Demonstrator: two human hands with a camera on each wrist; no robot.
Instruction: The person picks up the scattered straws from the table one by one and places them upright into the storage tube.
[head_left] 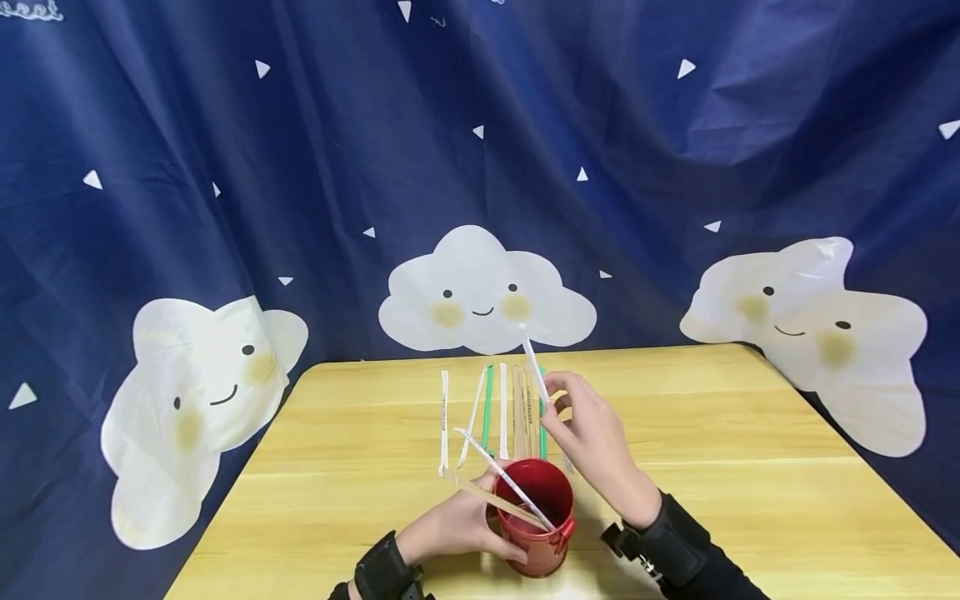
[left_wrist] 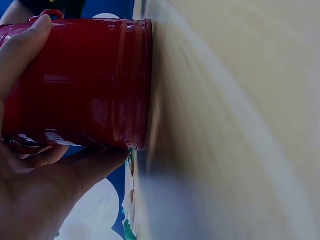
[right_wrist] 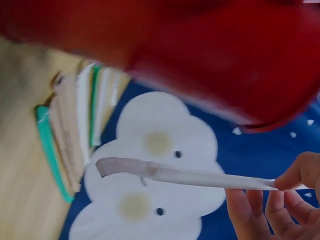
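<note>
While the left hand [head_left: 461, 523] is gripping the red bucket [head_left: 536, 557] at the table's [head_left: 750, 442] near side, thumb and fingers wrapping its wall, two straws [head_left: 491, 464] are leaning inside, their lower ends being hard to make out. Beyond, the right hand [head_left: 600, 437] is pinching a white wrapped straw [head_left: 533, 363] near its lower end, fingers closing to its width. It is probably weighing almost nothing and feeling springy, its sleeve likely creasing or slipping under pressure; a gentle pinch nearer the middle would be balancing it better. Farther back, a row of straws [head_left: 503, 408] is lying partly hidden, its print looking illegible.
</note>
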